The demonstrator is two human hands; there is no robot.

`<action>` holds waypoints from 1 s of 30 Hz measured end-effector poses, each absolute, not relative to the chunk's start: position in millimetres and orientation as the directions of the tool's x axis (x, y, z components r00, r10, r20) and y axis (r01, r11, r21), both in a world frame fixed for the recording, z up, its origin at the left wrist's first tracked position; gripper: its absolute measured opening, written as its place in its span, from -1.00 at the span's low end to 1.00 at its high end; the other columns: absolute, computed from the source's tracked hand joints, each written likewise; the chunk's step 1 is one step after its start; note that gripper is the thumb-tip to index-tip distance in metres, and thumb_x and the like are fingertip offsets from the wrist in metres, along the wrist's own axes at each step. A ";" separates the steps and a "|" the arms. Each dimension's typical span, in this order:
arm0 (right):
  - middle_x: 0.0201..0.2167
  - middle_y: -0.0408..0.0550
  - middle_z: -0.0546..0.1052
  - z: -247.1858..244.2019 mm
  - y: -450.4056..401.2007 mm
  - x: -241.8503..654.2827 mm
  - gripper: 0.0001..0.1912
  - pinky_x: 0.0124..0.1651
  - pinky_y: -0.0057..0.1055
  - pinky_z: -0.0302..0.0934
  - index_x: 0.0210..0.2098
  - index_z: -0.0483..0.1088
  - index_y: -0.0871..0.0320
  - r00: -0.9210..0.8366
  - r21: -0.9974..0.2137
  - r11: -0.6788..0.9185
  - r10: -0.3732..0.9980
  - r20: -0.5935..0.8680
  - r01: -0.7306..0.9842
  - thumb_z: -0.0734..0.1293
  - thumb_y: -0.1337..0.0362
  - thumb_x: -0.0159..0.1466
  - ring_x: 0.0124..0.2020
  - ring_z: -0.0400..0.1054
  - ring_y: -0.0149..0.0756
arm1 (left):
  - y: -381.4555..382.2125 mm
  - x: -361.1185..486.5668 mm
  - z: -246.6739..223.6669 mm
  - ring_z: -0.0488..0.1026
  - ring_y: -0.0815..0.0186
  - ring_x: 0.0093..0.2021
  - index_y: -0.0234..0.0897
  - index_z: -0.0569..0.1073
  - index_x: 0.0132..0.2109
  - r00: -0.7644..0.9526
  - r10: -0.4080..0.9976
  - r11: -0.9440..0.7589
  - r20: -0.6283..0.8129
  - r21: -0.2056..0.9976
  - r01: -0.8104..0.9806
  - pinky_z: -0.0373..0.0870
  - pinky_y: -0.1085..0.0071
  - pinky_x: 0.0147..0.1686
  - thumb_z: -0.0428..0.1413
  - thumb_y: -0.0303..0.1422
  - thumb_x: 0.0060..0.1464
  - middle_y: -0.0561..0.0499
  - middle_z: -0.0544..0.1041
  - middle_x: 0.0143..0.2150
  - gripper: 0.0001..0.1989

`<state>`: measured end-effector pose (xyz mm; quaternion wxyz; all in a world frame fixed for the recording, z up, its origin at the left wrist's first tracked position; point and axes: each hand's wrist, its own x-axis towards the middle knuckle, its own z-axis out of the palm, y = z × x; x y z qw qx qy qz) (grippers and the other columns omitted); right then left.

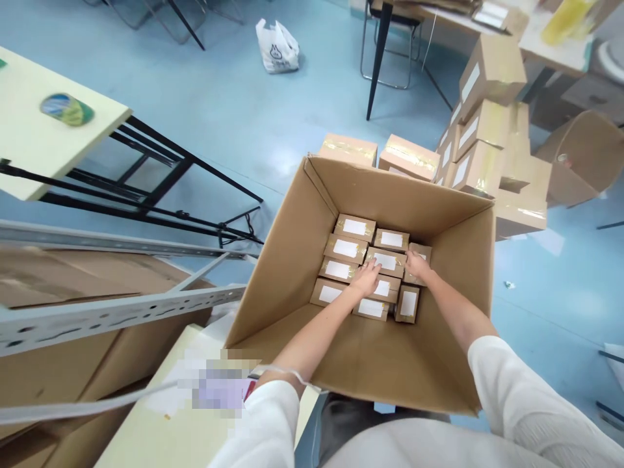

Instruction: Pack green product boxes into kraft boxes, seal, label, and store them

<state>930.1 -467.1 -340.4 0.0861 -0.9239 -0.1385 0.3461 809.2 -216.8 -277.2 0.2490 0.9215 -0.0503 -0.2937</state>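
Head view: mid-frame, a large open carton [380, 367] holds rows of small labelled boxes [355, 227]. My left fingers [372, 267] rest slightly spread on a middle box [389, 261]; my right fingers [410, 257] touch the right-hand box [425, 249], grip unclear. I seem to be aligning them; next calls for gentle, even nudging.

Small boxes [386, 261] inside large carton [390, 367]; stacked boxes [480, 169] behind it, right; table [49, 153] left.

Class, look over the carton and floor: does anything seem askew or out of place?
Inside the carton, the near-right small box sits crosswise to its left neighbour, looking mismatched. A small scrap lies loose on the floor to the right, like litter.
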 end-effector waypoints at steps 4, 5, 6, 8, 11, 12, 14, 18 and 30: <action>0.32 0.22 0.45 -287.2 -467.6 903.7 -0.48 0.23 -0.20 0.35 0.36 0.33 0.08 0.727 -0.258 -0.949 0.305 -0.615 0.181 0.36 0.20 0.45 0.26 0.45 0.00 | -211.8 793.7 -231.2 0.16 -0.16 0.57 -0.14 0.19 0.56 0.838 -0.227 -0.862 -0.496 0.503 0.064 0.18 -0.13 0.48 0.08 -0.39 0.35 -0.26 0.09 0.64 -0.31; 0.34 0.22 0.45 -272.4 -466.8 895.8 -0.49 0.21 -0.20 0.36 0.36 0.33 0.08 0.725 -0.258 -0.950 0.301 -0.620 0.173 0.36 0.19 0.45 0.25 0.45 0.01 | -210.9 788.2 -218.6 0.18 -0.14 0.56 -0.14 0.19 0.56 0.842 -0.223 -0.863 -0.491 0.501 0.064 0.19 -0.11 0.48 0.08 -0.39 0.36 -0.25 0.10 0.64 -0.32; 0.35 0.22 0.44 -257.3 -465.7 887.5 -0.50 0.20 -0.20 0.37 0.35 0.34 0.09 0.723 -0.259 -0.951 0.297 -0.624 0.167 0.35 0.19 0.46 0.25 0.45 0.02 | -210.1 782.2 -205.6 0.20 -0.12 0.56 -0.14 0.19 0.55 0.845 -0.216 -0.866 -0.489 0.496 0.067 0.20 -0.08 0.48 0.08 -0.38 0.36 -0.25 0.11 0.63 -0.33; 0.37 0.22 0.42 -226.8 -462.9 870.4 -0.52 0.19 -0.19 0.38 0.35 0.35 0.09 0.724 -0.267 -0.949 0.300 -0.621 0.165 0.34 0.19 0.47 0.24 0.46 0.02 | -208.8 768.9 -179.4 0.22 -0.08 0.54 -0.14 0.20 0.55 0.850 -0.200 -0.870 -0.487 0.487 0.075 0.21 -0.05 0.47 0.06 -0.37 0.38 -0.23 0.14 0.62 -0.35; 0.39 0.20 0.40 -183.9 -458.6 845.4 -0.53 0.20 -0.20 0.37 0.35 0.35 0.09 0.726 -0.299 -0.939 0.325 -0.606 0.170 0.33 0.20 0.48 0.23 0.48 -0.01 | -207.5 747.9 -142.2 0.24 -0.06 0.53 -0.18 0.20 0.54 0.859 -0.174 -0.874 -0.481 0.477 0.090 0.22 -0.01 0.46 0.04 -0.35 0.40 -0.23 0.19 0.60 -0.37; 0.40 0.20 0.39 -171.2 -457.5 837.7 -0.53 0.21 -0.20 0.36 0.35 0.36 0.10 0.726 -0.314 -0.934 0.336 -0.600 0.172 0.33 0.20 0.49 0.23 0.48 -0.01 | -207.1 741.1 -131.0 0.24 -0.06 0.52 -0.20 0.21 0.53 0.861 -0.163 -0.876 -0.482 0.472 0.098 0.23 0.00 0.45 0.04 -0.34 0.39 -0.24 0.20 0.60 -0.38; 0.42 0.21 0.38 -148.8 -456.2 823.2 -0.54 0.22 -0.20 0.35 0.35 0.37 0.12 0.729 -0.344 -0.921 0.362 -0.581 0.184 0.32 0.20 0.49 0.24 0.48 -0.01 | -206.2 728.1 -111.0 0.25 -0.07 0.51 -0.23 0.23 0.52 0.866 -0.138 -0.878 -0.481 0.463 0.117 0.25 -0.01 0.44 0.05 -0.33 0.38 -0.27 0.21 0.59 -0.38; 0.36 0.17 0.44 -114.4 -457.4 798.7 -0.59 0.22 -0.23 0.34 0.29 0.42 0.12 0.738 -0.400 -0.884 0.435 -0.515 0.242 0.33 0.24 0.47 0.21 0.48 -0.06 | -206.8 702.4 -79.5 0.30 -0.02 0.48 -0.21 0.23 0.53 0.896 -0.095 -0.877 -0.434 0.463 0.131 0.28 0.03 0.42 0.06 -0.35 0.35 -0.26 0.31 0.53 -0.35; 0.20 0.10 0.57 -40.3 -459.5 754.7 -0.66 0.15 -0.29 0.38 0.18 0.51 0.10 0.607 -0.537 -0.660 0.733 -0.308 0.525 0.32 0.32 0.44 0.03 0.56 -0.15 | -256.4 592.9 -17.6 0.35 0.05 0.46 -0.23 0.29 0.49 0.919 0.259 -0.817 -0.297 0.440 0.373 0.27 0.13 0.44 0.08 -0.38 0.36 -0.22 0.37 0.49 -0.40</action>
